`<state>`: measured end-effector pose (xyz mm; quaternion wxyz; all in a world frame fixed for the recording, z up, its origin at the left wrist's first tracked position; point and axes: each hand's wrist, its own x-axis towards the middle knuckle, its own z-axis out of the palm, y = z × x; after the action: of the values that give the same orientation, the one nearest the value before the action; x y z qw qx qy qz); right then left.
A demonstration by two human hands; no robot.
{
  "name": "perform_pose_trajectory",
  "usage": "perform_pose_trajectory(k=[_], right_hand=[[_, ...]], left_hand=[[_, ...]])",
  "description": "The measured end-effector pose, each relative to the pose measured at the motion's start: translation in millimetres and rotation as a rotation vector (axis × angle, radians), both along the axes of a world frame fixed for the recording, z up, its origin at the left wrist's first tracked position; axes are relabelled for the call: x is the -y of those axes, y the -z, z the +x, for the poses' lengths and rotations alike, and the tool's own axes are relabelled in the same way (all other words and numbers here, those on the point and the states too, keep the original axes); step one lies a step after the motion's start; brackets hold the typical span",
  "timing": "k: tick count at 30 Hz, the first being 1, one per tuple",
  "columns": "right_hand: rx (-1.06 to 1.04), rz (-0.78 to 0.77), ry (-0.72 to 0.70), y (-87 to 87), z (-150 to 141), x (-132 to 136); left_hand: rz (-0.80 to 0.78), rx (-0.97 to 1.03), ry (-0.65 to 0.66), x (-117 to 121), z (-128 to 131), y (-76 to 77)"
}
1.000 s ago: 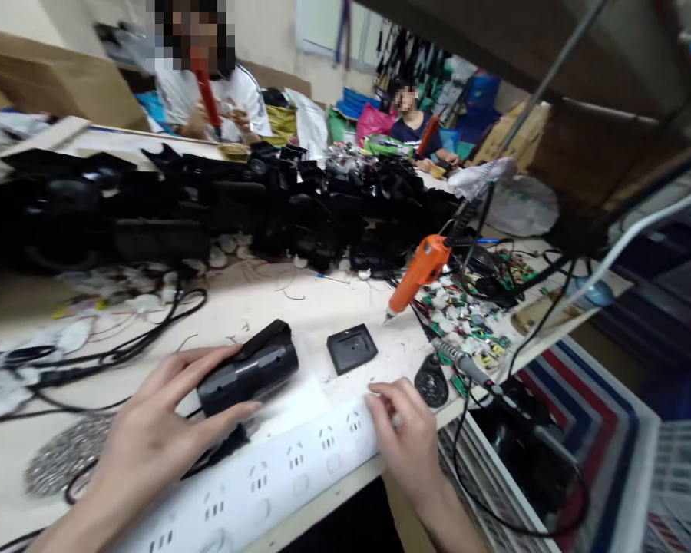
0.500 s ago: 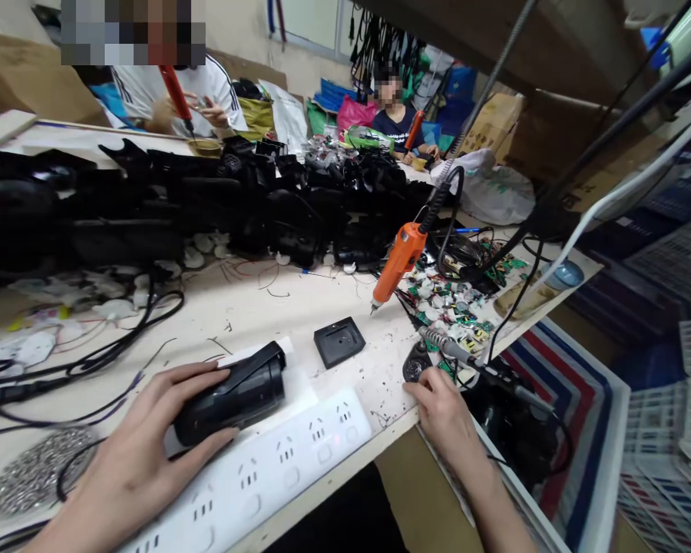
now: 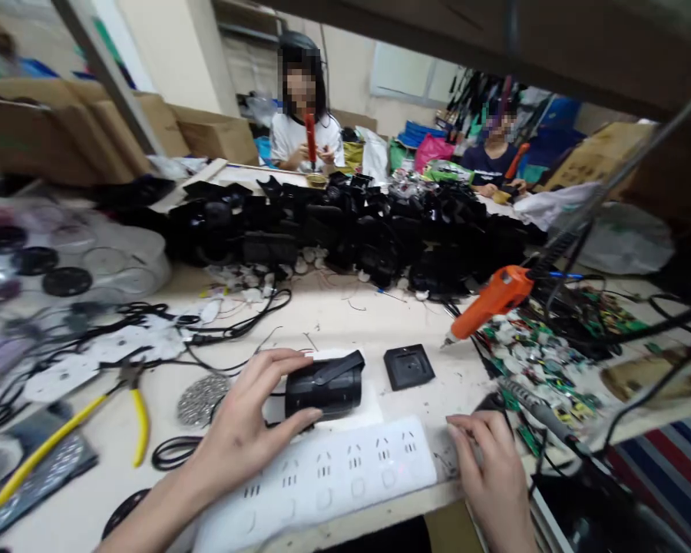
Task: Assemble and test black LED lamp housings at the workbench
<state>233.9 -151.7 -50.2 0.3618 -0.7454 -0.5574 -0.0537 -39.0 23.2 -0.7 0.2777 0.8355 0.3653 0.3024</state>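
Observation:
My left hand is curled around the left end of a black cylindrical housing with a strap-like handle, which lies on a white sheet. Its thumb is at the near side and its fingers at the far side. My right hand is closed in a pinch just beyond the right end of a white power strip; whatever may be between the fingertips is too small to make out. A small black block with a recess sits between the hands, farther back. An orange electric screwdriver hangs tip-down behind it.
Yellow-handled pliers and a heap of small screws are to the left. A soldering iron lies beside circuit boards on the right. Black housings line the back, where two people sit.
The view has swung left, bringing the pliers into sight. My right hand has come away from the dark round base by the soldering iron, toward the power strip. My left hand stays on the housing.

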Motion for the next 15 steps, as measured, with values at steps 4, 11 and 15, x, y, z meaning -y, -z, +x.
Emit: perform_pose_trajectory(k=[4, 11, 15], right_hand=[[-0.423, 0.069, -0.165, -31.4, -68.1, -32.2], [-0.535, 0.171, -0.446, -49.4, -112.1, -57.5], [-0.571, 0.157, -0.556, -48.2, -108.2, -53.8]], left_hand=[[-0.205, 0.178, -0.082, 29.0, 12.7, -17.2], [-1.141, 0.537, 0.075, 56.4, 21.2, -15.0], [-1.237, 0.615, 0.118, 59.5, 16.2, -6.8]])
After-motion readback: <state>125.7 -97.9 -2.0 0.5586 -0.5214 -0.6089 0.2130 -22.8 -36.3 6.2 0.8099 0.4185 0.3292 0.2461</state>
